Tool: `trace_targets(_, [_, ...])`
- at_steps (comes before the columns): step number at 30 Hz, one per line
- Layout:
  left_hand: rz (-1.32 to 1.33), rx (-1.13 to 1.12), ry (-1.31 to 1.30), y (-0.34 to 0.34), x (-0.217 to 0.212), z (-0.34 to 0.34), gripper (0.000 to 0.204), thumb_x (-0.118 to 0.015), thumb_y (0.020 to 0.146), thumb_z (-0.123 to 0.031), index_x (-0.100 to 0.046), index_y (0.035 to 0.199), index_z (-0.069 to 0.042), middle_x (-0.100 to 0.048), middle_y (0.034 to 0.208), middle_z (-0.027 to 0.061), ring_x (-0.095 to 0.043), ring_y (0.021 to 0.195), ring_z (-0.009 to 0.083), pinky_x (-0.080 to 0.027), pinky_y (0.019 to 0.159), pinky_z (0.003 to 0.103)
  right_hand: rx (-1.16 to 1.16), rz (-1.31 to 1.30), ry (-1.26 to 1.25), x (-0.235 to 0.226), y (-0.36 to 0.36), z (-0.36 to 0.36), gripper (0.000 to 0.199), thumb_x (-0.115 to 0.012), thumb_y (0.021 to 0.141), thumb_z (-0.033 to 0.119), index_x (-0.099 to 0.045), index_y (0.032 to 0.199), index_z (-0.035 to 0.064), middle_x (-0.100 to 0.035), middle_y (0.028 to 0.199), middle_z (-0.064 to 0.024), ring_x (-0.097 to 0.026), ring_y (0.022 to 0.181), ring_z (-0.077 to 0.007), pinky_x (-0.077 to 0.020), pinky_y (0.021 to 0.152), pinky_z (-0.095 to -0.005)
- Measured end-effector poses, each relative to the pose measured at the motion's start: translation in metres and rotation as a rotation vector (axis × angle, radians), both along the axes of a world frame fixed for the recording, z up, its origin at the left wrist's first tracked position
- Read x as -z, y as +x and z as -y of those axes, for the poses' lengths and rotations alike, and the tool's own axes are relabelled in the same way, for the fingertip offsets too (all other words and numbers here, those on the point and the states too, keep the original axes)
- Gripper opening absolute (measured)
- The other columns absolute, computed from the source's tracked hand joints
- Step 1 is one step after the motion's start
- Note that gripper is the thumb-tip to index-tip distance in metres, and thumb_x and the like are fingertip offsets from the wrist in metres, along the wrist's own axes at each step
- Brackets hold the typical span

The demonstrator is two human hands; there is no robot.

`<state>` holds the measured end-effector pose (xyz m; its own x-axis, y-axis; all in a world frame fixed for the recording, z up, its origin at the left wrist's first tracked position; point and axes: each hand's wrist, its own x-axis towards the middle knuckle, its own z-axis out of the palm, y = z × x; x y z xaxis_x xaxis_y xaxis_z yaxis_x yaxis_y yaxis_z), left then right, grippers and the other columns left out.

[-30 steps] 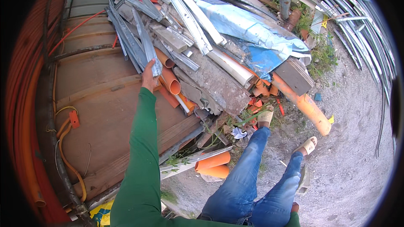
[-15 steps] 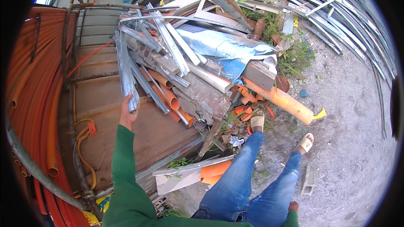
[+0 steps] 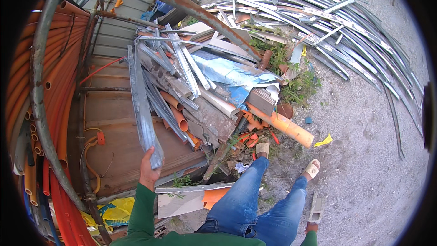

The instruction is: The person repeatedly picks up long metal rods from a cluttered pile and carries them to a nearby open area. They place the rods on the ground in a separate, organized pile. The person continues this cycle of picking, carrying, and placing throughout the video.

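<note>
My left hand [image 3: 149, 169], in a green sleeve, is closed around the near end of a long silver metal channel [image 3: 142, 109]. The channel slants away over the wooden platform, its far end beside the scrap pile. More metal strips [image 3: 166, 105] and orange pipes [image 3: 181, 120] lie just right of it. My right hand [image 3: 312, 228] hangs low by my right leg, in line with the end of a grey hollow concrete block [image 3: 317, 207]. Its fingers do not show clearly.
Left stands a rusty pipe frame [image 3: 43, 86] holding bundled orange pipes [image 3: 61, 77]; its bar arches overhead. A blue-white tarp [image 3: 218, 68] covers part of the scrap. Many metal channels [image 3: 327, 23] lie on the gravel at far right. An orange pipe [image 3: 291, 130] lies ahead of my feet.
My left hand has drawn the metal channel nearer, and more of its length shows over the platform. The right hand shows more now. The whole view has shifted slightly.
</note>
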<state>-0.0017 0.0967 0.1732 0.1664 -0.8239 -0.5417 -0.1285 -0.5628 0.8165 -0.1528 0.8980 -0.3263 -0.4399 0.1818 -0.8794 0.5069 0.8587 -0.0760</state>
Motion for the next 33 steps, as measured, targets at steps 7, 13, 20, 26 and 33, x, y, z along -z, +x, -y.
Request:
trace_targets(7, [0.04, -0.004, -0.031, -0.053, 0.052, -0.205, 0.029, -0.071, 0.083, -0.011, -0.064, 0.106, 0.004, -0.067, 0.097, 0.0081, -0.066, 0.085, 0.0179, -0.052, 0.077, 0.033, 0.194, 0.155, -0.218, 0.015, -0.072, 0.048, 0.019, -0.065, 0.085, 0.016, -0.056, 0.083, -0.0002, -0.058, 0.059, -0.013, -0.053, 0.037, -0.0252, -0.0412, 0.032, -0.0394])
trace_targets(13, [0.038, -0.015, -0.075, -0.054, 0.051, -0.262, 0.04, -0.076, 0.078, -0.015, -0.062, 0.106, 0.011, -0.067, 0.101, 0.0118, -0.065, 0.086, 0.0185, -0.049, 0.078, 0.033, -0.255, -0.297, -0.538, -0.049, -0.161, 0.136, 0.028, -0.067, 0.085, 0.022, -0.061, 0.078, -0.0049, -0.066, 0.071, -0.0135, -0.064, 0.061, -0.0275, -0.0502, 0.058, -0.0403])
trace_targets(20, [-0.097, -0.043, -0.034, -0.093, 0.007, -0.319, 0.043, -0.077, 0.077, -0.021, -0.064, 0.1, 0.012, -0.068, 0.093, 0.0125, -0.065, 0.079, 0.0188, -0.05, 0.071, 0.032, -0.212, 0.089, -1.08, -0.209, -0.208, 0.34, 0.035, -0.062, 0.094, 0.033, -0.065, 0.108, 0.0015, -0.067, 0.092, -0.0066, -0.064, 0.077, -0.0154, -0.0524, 0.069, -0.0294])
trace_targets(26, [-0.299, -0.048, 0.003, -0.149, -0.055, -0.384, 0.04, -0.073, 0.083, -0.019, -0.061, 0.108, 0.01, -0.068, 0.094, 0.0132, -0.068, 0.078, 0.0215, -0.054, 0.07, 0.036, -0.11, 1.332, -1.208, -0.437, -0.151, 0.474, 0.078, -0.051, 0.092, 0.061, -0.042, 0.138, -0.0009, -0.056, 0.128, -0.0181, -0.059, 0.108, -0.0294, -0.0487, 0.092, -0.0444])
trace_targets(33, [-0.46, -0.017, 0.079, -0.144, -0.099, -0.402, 0.037, -0.066, 0.089, -0.024, -0.056, 0.117, -0.004, -0.066, 0.096, 0.0058, -0.065, 0.086, 0.0206, -0.054, 0.073, 0.037, -0.265, 1.533, -1.3, -0.549, -0.102, 0.489, 0.068, -0.048, 0.095, 0.05, -0.04, 0.139, -0.0008, -0.06, 0.119, -0.0262, -0.064, 0.102, -0.0375, -0.052, 0.091, -0.0484])
